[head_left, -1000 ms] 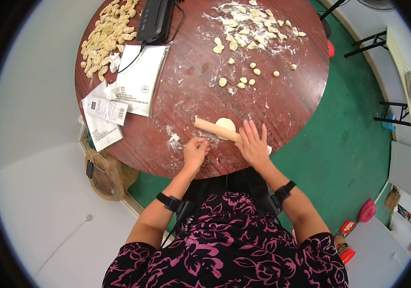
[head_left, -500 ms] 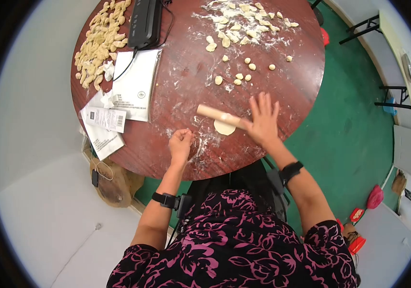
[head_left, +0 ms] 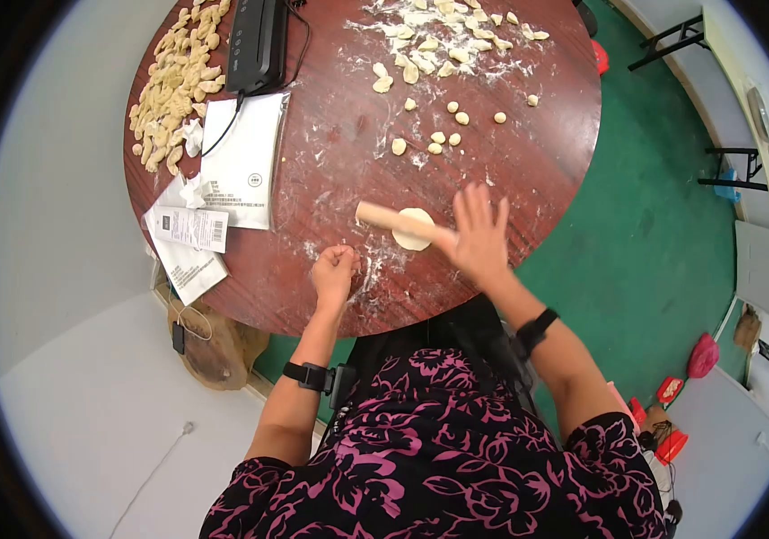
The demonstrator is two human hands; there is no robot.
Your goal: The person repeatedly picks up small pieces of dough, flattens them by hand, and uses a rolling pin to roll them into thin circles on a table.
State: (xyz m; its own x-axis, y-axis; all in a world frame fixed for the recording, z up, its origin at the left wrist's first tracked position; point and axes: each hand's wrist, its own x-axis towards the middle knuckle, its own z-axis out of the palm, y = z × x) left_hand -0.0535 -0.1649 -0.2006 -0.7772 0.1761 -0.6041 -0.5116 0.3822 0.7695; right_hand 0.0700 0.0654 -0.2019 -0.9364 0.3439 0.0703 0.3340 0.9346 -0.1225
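A round dough wrapper (head_left: 415,237) lies on the table with a wooden rolling pin (head_left: 384,218) across it. The palm and thumb of my right hand (head_left: 479,241) rest on the pin's right end, with the fingers stretched out and spread, slightly blurred. My left hand (head_left: 334,272) is closed, its fingertips pressed together, just left of the wrapper and apart from it. No object shows in it. Several small dough balls (head_left: 438,137) sit beyond the pin, and a floury group of dough pieces (head_left: 429,43) lies farther back.
Shaped dough pieces (head_left: 169,90) are heaped at the table's left. Beside them stand a black appliance (head_left: 257,45) with a cable and white packets (head_left: 239,166). The round red-brown table (head_left: 330,135) is dusted with flour. A green floor (head_left: 636,207) surrounds its right side.
The rolling pin and my right hand have moved slightly toward me over the wrapper, so more of its far side shows. My left hand stays closed in nearly the same place.
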